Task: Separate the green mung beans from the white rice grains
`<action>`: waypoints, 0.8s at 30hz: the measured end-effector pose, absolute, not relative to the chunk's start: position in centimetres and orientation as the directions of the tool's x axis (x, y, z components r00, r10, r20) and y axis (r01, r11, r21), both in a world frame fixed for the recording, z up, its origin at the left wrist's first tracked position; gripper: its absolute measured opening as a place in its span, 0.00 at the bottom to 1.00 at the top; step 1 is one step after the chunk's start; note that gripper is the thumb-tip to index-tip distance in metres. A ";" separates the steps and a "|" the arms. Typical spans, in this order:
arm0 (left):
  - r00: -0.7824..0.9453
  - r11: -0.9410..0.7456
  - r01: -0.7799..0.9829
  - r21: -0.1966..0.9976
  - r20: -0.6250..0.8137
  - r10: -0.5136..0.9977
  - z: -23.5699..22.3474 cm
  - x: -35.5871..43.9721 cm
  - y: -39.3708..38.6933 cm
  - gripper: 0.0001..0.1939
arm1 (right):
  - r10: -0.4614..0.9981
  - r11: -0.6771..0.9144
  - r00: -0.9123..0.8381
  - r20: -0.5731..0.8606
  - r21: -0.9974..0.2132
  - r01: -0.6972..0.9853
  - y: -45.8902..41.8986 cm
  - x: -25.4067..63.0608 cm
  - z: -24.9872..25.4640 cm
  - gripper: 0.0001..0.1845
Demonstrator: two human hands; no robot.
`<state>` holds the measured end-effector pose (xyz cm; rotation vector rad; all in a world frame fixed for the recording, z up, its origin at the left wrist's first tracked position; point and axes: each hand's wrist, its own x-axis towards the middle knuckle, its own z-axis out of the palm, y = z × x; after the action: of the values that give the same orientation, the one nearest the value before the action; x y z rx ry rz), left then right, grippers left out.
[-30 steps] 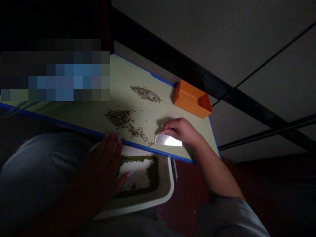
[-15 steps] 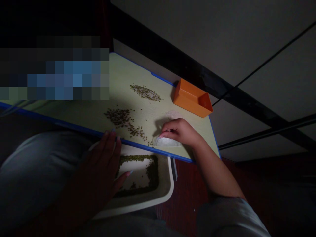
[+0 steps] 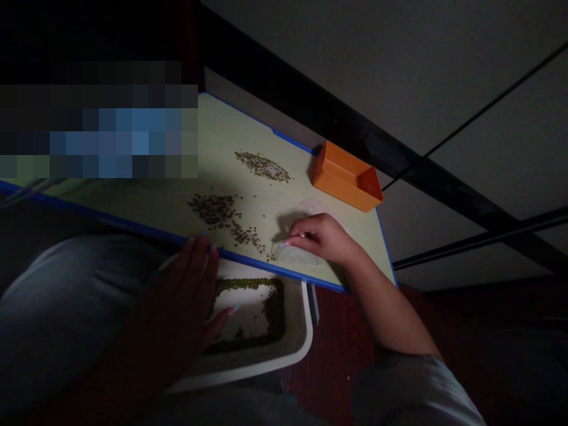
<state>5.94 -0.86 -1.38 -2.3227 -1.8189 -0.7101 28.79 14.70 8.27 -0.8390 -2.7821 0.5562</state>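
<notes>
My right hand (image 3: 316,234) is closed in a pinch on the upper left edge of a clear, half-round plastic piece (image 3: 298,255), low over the pale table near its front edge. A few grains lie just left of this piece. My left hand (image 3: 184,290) is open, its fingertips resting at the blue table edge and its thumb spread over a white basin (image 3: 306,331). Green grains line the basin's inner floor along the sides. Left of my right hand lies a pile of dark beans or grains (image 3: 215,208), trailing toward the front edge.
A lighter green-and-pale grain pile (image 3: 262,166) sits farther back on the table (image 3: 213,130). An orange box (image 3: 346,186) stands at the far right corner, beside a panelled wall or cabinet (image 3: 444,195). A blurred-out patch covers the left end.
The clear plastic piece has shifted slightly left and looks tilted differently, with its glare gone. My right hand has moved a little left with it. My left hand stays put.
</notes>
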 end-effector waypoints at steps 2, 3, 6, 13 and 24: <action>0.170 -0.280 0.936 0.212 0.426 0.889 -1.4 5.9 -0.8 0.45 | 0.572 0.768 -0.818 0.060 -0.391 0.507 14.5 28.7 8.4 0.21; 0.167 -0.280 0.935 0.217 0.427 0.888 -1.4 5.9 -0.8 0.45 | 0.579 0.765 -0.813 0.061 -0.386 0.516 14.4 28.7 8.4 0.21; 0.169 -0.279 0.935 0.217 0.420 0.892 -1.4 6.0 -0.8 0.45 | 0.596 0.755 -0.800 0.070 -0.388 0.528 14.3 28.9 8.7 0.20; 0.177 -0.284 0.938 0.198 0.428 0.886 -1.2 6.0 -0.7 0.43 | 0.641 0.715 -0.760 0.103 -0.441 0.543 14.6 29.5 8.9 0.20; 0.169 -0.276 0.939 0.205 0.427 0.889 -1.3 5.9 -0.8 0.43 | 0.657 0.698 -0.746 0.109 -0.461 0.548 15.1 30.2 9.0 0.19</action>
<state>5.93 -0.82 -1.32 -2.3182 -1.8215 -0.7242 30.23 15.14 9.01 -0.9576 -2.6438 0.5928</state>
